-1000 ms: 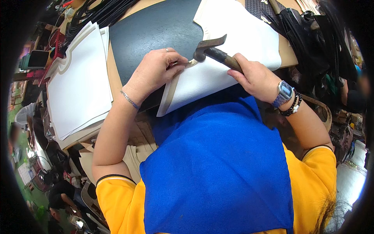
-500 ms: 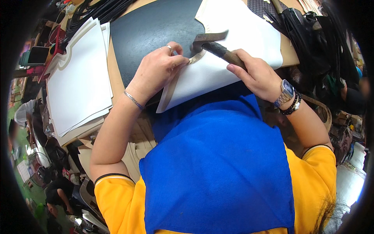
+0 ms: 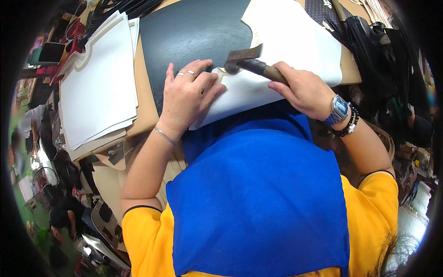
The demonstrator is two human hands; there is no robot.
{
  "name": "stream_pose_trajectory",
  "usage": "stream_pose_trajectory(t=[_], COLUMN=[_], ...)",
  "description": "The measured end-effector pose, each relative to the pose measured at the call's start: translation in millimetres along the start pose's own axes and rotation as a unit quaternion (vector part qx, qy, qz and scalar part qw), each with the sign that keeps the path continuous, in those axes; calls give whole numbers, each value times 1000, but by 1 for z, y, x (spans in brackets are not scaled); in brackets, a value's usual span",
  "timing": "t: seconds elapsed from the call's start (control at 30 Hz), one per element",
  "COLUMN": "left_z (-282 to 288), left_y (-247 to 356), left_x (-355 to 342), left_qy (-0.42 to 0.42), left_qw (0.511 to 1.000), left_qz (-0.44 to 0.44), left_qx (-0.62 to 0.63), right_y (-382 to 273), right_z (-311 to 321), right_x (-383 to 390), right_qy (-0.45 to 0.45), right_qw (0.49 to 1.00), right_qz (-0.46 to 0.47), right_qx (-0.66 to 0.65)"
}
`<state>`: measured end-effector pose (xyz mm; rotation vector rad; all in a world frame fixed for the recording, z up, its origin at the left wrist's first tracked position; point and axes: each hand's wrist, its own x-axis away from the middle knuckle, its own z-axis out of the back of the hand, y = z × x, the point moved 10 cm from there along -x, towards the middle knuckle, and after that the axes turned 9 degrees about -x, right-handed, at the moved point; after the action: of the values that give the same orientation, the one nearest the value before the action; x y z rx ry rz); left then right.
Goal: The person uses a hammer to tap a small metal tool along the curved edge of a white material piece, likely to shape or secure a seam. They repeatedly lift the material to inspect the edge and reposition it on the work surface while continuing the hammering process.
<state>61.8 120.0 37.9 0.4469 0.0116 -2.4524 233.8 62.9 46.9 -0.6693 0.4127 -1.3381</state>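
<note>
A white sheet of leather-like material (image 3: 295,44) lies over a dark, smooth board (image 3: 184,39), its near part hanging toward my lap. My right hand (image 3: 307,87) is closed round the wooden handle of a hammer (image 3: 247,60). The hammer's metal head is just above the curved, cut edge of the sheet. Close to the head, a small corner of the edge is folded over. My left hand (image 3: 189,92) rests on the sheet's left edge and the board, fingers apart and bent a little. Its fingertips lie beside the folded corner.
At the left of the table is a stack of white cut pieces (image 3: 101,87) with beige edges. Black strips (image 3: 117,16) lie at the far left. Black material (image 3: 369,51) hangs at the right. A blue apron (image 3: 258,198) covers my lap. A co-worker's arm (image 3: 71,224) shows at lower left.
My left hand has gone from pinching the sheet's edge to lying spread over it. The left edge strip is now folded or covered. The hammer has stayed close to the curved edge.
</note>
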Motion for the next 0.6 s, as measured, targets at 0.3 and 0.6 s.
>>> stream_pose_trajectory(t=[0.3, 0.6], left_z=[0, 3], left_y=[-13, -30], left_x=[18, -6], left_qy=[10, 44], left_qw=[987, 982], left_qz=[162, 177], left_qx=[18, -47], right_y=[-2, -10], right_z=[-7, 17], right_x=[-15, -32], right_qy=[-64, 33], right_qw=[997, 998], right_qz=[-16, 51], right_qx=[45, -18])
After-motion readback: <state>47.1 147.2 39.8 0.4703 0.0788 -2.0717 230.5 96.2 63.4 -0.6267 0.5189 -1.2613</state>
